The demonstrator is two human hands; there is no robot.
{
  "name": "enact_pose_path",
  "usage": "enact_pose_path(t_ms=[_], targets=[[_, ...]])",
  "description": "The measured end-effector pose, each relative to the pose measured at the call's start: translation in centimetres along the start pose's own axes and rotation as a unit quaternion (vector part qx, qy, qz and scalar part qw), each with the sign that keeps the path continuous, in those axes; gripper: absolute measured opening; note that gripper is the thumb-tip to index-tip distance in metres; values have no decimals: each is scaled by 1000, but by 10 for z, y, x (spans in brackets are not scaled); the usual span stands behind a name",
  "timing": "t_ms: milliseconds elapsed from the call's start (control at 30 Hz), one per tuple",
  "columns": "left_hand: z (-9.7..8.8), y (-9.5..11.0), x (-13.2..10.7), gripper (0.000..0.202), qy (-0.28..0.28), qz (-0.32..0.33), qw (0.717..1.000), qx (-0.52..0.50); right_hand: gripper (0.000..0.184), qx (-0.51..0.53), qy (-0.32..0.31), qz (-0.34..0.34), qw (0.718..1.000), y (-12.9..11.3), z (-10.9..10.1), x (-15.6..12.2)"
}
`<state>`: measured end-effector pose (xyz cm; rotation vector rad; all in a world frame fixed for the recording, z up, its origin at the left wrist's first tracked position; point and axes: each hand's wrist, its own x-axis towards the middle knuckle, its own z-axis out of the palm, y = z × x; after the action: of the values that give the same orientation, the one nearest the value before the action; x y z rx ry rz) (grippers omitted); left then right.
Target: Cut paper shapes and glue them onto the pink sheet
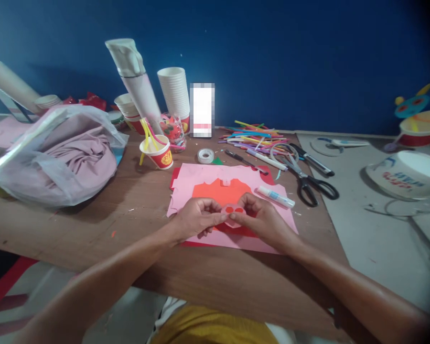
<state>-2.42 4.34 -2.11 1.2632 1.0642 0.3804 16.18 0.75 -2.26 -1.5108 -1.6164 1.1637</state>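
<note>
Between both hands is a small pink paper cutout with two orange-red spots near its top. My left hand pinches its left edge between thumb and fingers. On the other edge, my right hand grips it the same way, thumb in front. Beneath the hands lie an orange paper sheet and, under that, a larger pink paper sheet with cut edges. Red paper shows below the pink. A white glue tube rests on the pink sheet, just beyond my right hand.
Scissors, a utility knife, pens and a bundle of colourful pipe cleaners lie right of centre. Behind are a tape roll, a red paper cup, stacked cups and a lit phone. A plastic bag sits left.
</note>
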Motion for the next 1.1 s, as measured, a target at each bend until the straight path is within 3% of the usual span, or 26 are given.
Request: enact_pose_path(t_ms=[200,400,633,867,1100], targets=[[4,2,-2,29,17,7,998,-60,26,108,-25,24,994,2,2,2],[2,0,-3,21,2,-4,993,-116,24,127,-35,49,990,3,1,2],[4,3,-2,25,20,11,998,-66,19,133,-44,87,986,-4,1,1],[5,6,-1,29,59,46,997,18,24,107,-40,76,991,2,5,1],[6,5,-1,30,57,38,997,23,26,108,-50,77,990,2,6,1]])
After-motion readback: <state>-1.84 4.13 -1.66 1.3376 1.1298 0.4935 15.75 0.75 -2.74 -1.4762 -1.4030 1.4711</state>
